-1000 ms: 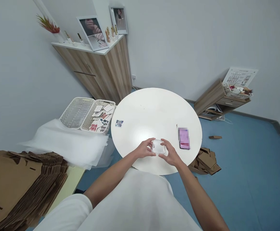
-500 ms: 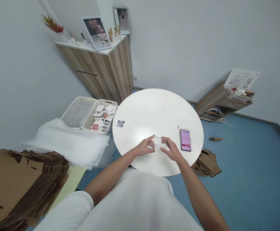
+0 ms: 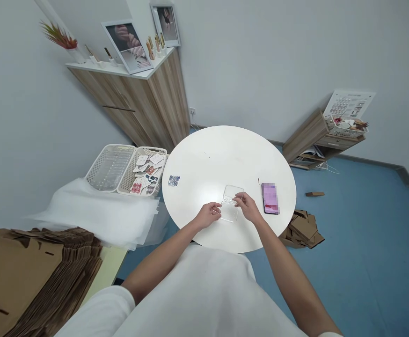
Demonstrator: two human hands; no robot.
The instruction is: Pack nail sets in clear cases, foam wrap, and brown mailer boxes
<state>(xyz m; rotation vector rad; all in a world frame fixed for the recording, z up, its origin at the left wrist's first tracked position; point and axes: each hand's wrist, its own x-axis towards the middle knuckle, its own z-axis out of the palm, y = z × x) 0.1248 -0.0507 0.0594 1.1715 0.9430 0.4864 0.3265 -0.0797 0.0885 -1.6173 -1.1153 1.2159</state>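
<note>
Fingers of the right hand (image 3: 248, 208) are pinching a clear plastic box (image 3: 230, 211) near its hinge side, partly covering that edge. Fingers of the left hand (image 3: 206, 216) are curving, slightly parted, at the box's left edge; cannot tell if they are gripping it firmly. Box is lying open between the hands over the near half of the counter (image 3: 225, 150): thin, hard, see-through, rectangular with rounded corners, lid tilting away from the person. Cannot tell if the base is touching the counter.

Counter is showing a smooth, glossy white oval top. A phone (image 3: 270, 199) with a pixelated pink-purple screen is lying just right of the right hand, taking up that side. A small blue-patterned nail set (image 3: 174, 180) is sitting near the left rim.

Further left, lattice-walled plastic baskets are standing side by side, one (image 3: 111, 164) holding clear cases, the other (image 3: 144, 169) loose cards. Below them, limp translucent sheets (image 3: 95, 208) are spreading, then stacked brown cardboard (image 3: 22, 276). Folded cardboard (image 3: 303, 229) is resting right of the counter, low down.
</note>
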